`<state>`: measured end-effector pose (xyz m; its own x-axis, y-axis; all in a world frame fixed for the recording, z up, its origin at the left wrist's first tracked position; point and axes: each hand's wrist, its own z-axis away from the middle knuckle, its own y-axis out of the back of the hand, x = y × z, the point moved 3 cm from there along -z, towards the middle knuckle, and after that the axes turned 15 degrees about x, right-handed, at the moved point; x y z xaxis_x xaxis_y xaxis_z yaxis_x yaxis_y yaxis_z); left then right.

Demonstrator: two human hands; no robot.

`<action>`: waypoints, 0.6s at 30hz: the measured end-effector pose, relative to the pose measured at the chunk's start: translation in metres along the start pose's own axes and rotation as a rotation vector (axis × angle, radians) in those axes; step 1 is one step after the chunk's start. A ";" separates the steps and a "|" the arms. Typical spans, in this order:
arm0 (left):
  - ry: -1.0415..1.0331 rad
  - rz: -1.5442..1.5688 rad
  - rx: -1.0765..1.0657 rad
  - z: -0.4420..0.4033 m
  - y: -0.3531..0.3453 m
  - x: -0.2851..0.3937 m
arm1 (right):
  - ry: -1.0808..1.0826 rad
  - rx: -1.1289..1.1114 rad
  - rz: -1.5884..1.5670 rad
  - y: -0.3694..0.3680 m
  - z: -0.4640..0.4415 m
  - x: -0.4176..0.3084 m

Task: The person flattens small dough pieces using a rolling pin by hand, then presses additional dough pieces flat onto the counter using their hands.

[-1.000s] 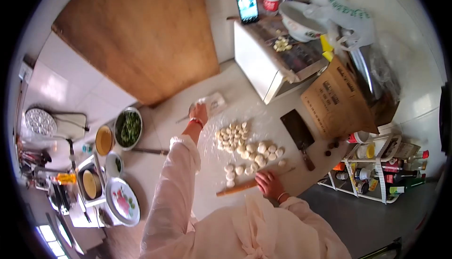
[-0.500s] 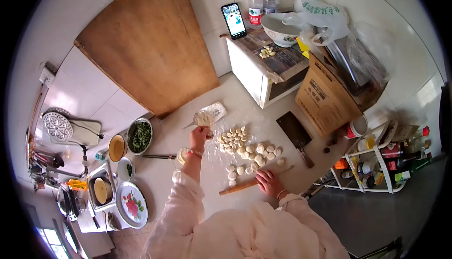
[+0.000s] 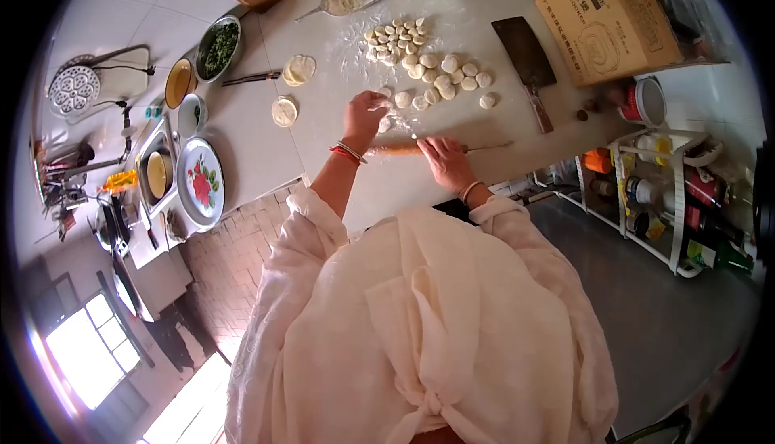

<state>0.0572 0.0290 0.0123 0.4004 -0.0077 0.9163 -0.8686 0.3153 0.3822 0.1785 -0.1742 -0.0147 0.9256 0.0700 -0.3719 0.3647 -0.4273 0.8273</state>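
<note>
My left hand point(image 3: 365, 119) is over the floured worktop, its fingers drawn together beside the nearest dough pieces point(image 3: 403, 100). Whatever is between those fingertips is too small to make out. A small dough piece point(image 3: 384, 125) lies just under them. My right hand point(image 3: 446, 161) rests on a wooden rolling pin point(image 3: 393, 150), fingers over its right part. Beyond both hands, several round flattened dough pieces point(image 3: 449, 64) and a cluster of smaller lumps point(image 3: 394, 39) lie in flour. Rolled dough wrappers point(image 3: 299, 70) sit to the left, with another wrapper point(image 3: 284, 111) nearer me.
A scoop with flour point(image 3: 343, 2) lies at the back. A cleaver point(image 3: 525, 52) and a cardboard box point(image 3: 605, 24) are on the right. To the left are chopsticks point(image 3: 252, 78), a bowl of chopped greens point(image 3: 219, 48) and a flowered tray point(image 3: 201, 210). A bottle rack point(image 3: 617, 178) stands lower right.
My left hand has come from beside the flour scoop back to the dough near the rolling pin. My right hand stays on the pin. The view has tilted down towards my body.
</note>
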 end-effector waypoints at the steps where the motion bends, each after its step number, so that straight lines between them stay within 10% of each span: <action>1: -0.050 -0.115 0.072 -0.003 0.008 -0.024 | -0.016 0.024 0.008 0.004 0.002 -0.002; 10: -0.193 -0.700 0.165 0.038 -0.023 -0.042 | -0.071 -0.038 -0.059 0.022 0.006 0.023; 18: 0.001 -0.055 -0.122 0.033 -0.062 -0.046 | -0.012 -0.028 -0.123 0.027 -0.004 0.025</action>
<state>0.0830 -0.0217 -0.0494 0.4466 -0.0276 0.8943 -0.8035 0.4274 0.4144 0.2122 -0.1807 0.0000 0.8727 0.1098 -0.4757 0.4779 -0.3912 0.7865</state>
